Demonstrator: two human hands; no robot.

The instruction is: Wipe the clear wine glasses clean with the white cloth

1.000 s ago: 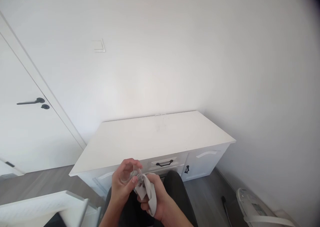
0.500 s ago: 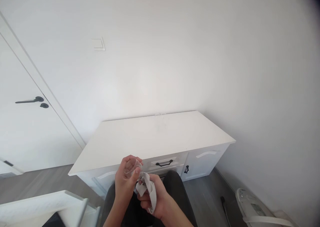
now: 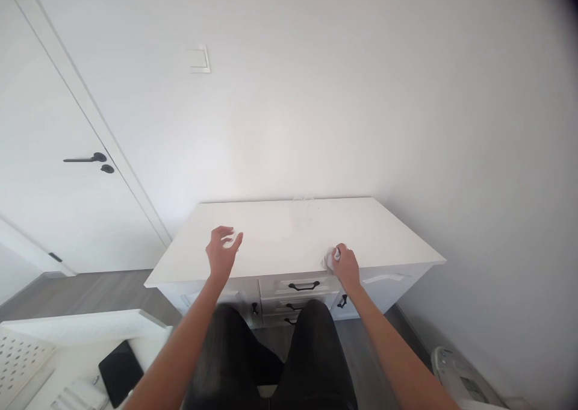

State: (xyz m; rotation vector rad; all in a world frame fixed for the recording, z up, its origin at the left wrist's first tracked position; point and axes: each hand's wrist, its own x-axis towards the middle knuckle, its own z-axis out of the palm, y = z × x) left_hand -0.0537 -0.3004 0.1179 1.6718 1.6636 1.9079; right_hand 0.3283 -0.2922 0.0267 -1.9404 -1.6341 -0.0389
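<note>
My left hand (image 3: 221, 253) is above the left part of the white cabinet top (image 3: 275, 241). Its fingers and thumb curve around a clear cup (image 3: 233, 240), of which only a faint outline shows against the white surface. Further right, my right hand (image 3: 347, 267) grips a bunched white cloth (image 3: 331, 258) at the front edge of the cabinet top. Most of the cloth is hidden by the fingers. I cannot tell whether the cup touches the top.
Dark handles (image 3: 304, 286) sit on the cabinet front, just beyond my knees. To the left is a white door (image 3: 49, 175). Lower left, white furniture (image 3: 85, 323) holds a black flat device (image 3: 120, 372). A pale appliance (image 3: 458, 374) stands lower right.
Both hands have moved forward from my lap to the cabinet top and spread apart. The cup went left with my left hand, the cloth right with my right hand.
</note>
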